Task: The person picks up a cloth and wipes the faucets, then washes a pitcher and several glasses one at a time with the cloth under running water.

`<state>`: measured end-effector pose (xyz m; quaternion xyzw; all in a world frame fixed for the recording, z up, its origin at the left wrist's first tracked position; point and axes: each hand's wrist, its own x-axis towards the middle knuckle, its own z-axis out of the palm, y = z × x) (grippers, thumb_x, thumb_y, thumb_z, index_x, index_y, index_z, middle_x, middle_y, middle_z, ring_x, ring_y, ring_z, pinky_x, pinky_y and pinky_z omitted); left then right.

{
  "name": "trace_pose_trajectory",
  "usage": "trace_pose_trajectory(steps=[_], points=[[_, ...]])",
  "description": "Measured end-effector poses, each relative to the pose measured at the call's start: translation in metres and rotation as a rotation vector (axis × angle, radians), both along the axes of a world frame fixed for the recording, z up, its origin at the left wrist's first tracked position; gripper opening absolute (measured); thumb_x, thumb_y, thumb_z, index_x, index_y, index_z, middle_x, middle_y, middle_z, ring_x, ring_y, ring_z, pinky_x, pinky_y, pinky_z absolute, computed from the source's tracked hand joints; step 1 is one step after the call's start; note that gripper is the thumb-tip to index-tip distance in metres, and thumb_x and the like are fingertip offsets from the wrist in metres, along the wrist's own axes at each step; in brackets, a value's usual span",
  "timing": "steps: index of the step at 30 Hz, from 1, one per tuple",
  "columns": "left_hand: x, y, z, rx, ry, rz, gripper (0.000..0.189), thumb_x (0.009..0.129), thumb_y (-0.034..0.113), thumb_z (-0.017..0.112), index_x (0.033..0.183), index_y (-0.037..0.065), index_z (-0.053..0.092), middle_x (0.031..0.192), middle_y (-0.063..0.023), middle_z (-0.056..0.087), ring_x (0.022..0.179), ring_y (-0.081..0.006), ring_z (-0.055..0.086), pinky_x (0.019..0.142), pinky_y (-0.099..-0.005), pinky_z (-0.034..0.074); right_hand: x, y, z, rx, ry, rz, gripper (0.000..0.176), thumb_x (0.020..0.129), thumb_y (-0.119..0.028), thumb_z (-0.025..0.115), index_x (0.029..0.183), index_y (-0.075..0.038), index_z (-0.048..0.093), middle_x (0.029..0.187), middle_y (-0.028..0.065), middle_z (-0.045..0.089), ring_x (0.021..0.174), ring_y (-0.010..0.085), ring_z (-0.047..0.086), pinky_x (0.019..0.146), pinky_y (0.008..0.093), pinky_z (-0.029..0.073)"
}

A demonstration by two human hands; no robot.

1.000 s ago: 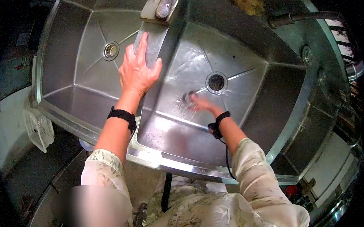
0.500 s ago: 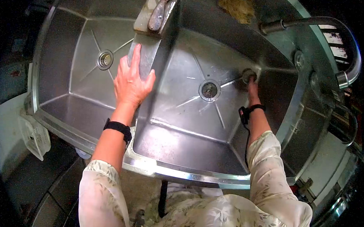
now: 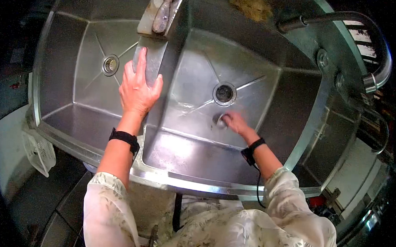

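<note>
A stainless-steel sink (image 3: 195, 185) spans a dim room, with a divider (image 3: 155, 55) between its left and right basins. The left hand (image 3: 139, 92) lies open on the divider, just short of a pale block (image 3: 146, 20) bearing a handled tool (image 3: 161, 21). Beside the right basin's drain (image 3: 224, 93), the right hand (image 3: 238, 122) grips a small round object (image 3: 219, 120), blurred. A tan lump (image 3: 251, 5) and curved faucet (image 3: 311, 20) occupy the back ledge; a white plastic basket (image 3: 40, 152) is outside, left.
</note>
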<state>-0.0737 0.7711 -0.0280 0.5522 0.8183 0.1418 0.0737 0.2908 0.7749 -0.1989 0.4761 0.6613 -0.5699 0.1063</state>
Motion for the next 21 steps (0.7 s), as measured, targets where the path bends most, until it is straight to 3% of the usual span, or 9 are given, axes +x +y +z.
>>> trace_pose_trajectory(steps=[2, 5, 8, 11, 13, 15, 17, 19, 21], points=[[0.001, 0.000, 0.001, -0.017, -0.003, 0.007, 0.084, 0.077, 0.035, 0.069, 0.151, 0.029, 0.030, 0.123, -0.0199, 0.048, 0.109, -0.0399, 0.055, 0.085, -0.0490, 0.051, 0.019, -0.040, -0.026, -0.137, -0.091, 0.175, 0.050, 0.094, -0.046, 0.048, 0.104, -0.001, 0.069, 0.096, 0.0259, 0.068, 0.089, 0.0435, 0.065, 0.082, 0.0485, 0.050], [-0.001, -0.001, 0.000, -0.015, 0.005, 0.014, 0.084, 0.078, 0.035, 0.070, 0.151, 0.027, 0.029, 0.122, -0.0188, 0.048, 0.109, -0.0402, 0.055, 0.085, -0.0496, 0.051, 0.024, -0.084, -0.054, -0.245, -0.129, 0.361, 0.065, 0.095, -0.057, 0.042, 0.100, 0.001, 0.069, 0.094, 0.0283, 0.068, 0.090, 0.0429, 0.065, 0.083, 0.0483, 0.049], [-0.001, -0.002, -0.002, 0.002, 0.017, -0.003, 0.084, 0.079, 0.035, 0.070, 0.152, 0.027, 0.028, 0.120, -0.0176, 0.048, 0.107, -0.0403, 0.055, 0.084, -0.0501, 0.051, 0.016, -0.083, -0.088, -0.229, -0.057, 0.415, 0.066, 0.096, -0.057, 0.040, 0.101, 0.003, 0.067, 0.092, 0.0297, 0.067, 0.090, 0.0414, 0.066, 0.082, 0.0480, 0.050], [-0.003, -0.001, -0.004, 0.024, 0.032, -0.018, 0.084, 0.079, 0.035, 0.070, 0.152, 0.027, 0.028, 0.119, -0.0171, 0.049, 0.107, -0.0399, 0.056, 0.083, -0.0502, 0.051, -0.011, -0.027, -0.051, -0.283, -0.153, 0.189, 0.058, 0.097, -0.052, 0.045, 0.111, 0.000, 0.066, 0.098, 0.0206, 0.071, 0.089, 0.0340, 0.066, 0.083, 0.0432, 0.051], [-0.002, -0.002, -0.003, 0.035, 0.040, -0.010, 0.084, 0.079, 0.035, 0.070, 0.152, 0.027, 0.028, 0.119, -0.0167, 0.049, 0.106, -0.0397, 0.056, 0.083, -0.0502, 0.051, 0.011, -0.002, -0.091, 0.133, 0.052, -0.010, 0.048, 0.097, -0.040, 0.048, 0.112, 0.003, 0.064, 0.099, 0.0208, 0.070, 0.089, 0.0312, 0.066, 0.083, 0.0416, 0.051], [-0.002, -0.002, -0.001, 0.013, 0.025, -0.012, 0.084, 0.079, 0.035, 0.070, 0.152, 0.028, 0.028, 0.118, -0.0158, 0.049, 0.106, -0.0392, 0.056, 0.082, -0.0499, 0.052, 0.022, 0.034, -0.077, 0.268, 0.097, -0.462, 0.043, 0.096, -0.031, 0.049, 0.112, 0.006, 0.063, 0.103, 0.0216, 0.069, 0.096, 0.0283, 0.065, 0.085, 0.0415, 0.050], [-0.004, -0.002, -0.003, 0.022, 0.031, -0.012, 0.084, 0.079, 0.035, 0.070, 0.151, 0.028, 0.029, 0.117, -0.0154, 0.049, 0.105, -0.0389, 0.056, 0.082, -0.0496, 0.052, 0.058, 0.074, -0.086, 0.412, -0.063, -0.579, 0.046, 0.096, -0.033, 0.048, 0.112, 0.007, 0.063, 0.109, 0.0247, 0.067, 0.104, 0.0344, 0.063, 0.090, 0.0431, 0.048], [-0.005, -0.002, -0.004, 0.036, 0.037, -0.014, 0.084, 0.078, 0.035, 0.070, 0.151, 0.028, 0.029, 0.116, -0.0150, 0.049, 0.104, -0.0385, 0.057, 0.081, -0.0493, 0.052, 0.084, 0.095, -0.092, 0.542, -0.509, -0.723, 0.047, 0.096, -0.035, 0.046, 0.113, 0.006, 0.064, 0.114, 0.0278, 0.064, 0.110, 0.0428, 0.060, 0.094, 0.0457, 0.046], [-0.005, -0.002, -0.004, 0.020, 0.030, -0.011, 0.084, 0.078, 0.035, 0.070, 0.151, 0.028, 0.030, 0.114, -0.0147, 0.049, 0.102, -0.0382, 0.057, 0.081, -0.0487, 0.052, 0.102, 0.088, -0.094, 0.681, -0.517, -0.671, 0.049, 0.097, -0.035, 0.045, 0.115, 0.006, 0.063, 0.115, 0.0289, 0.063, 0.111, 0.0450, 0.058, 0.095, 0.0461, 0.045]])
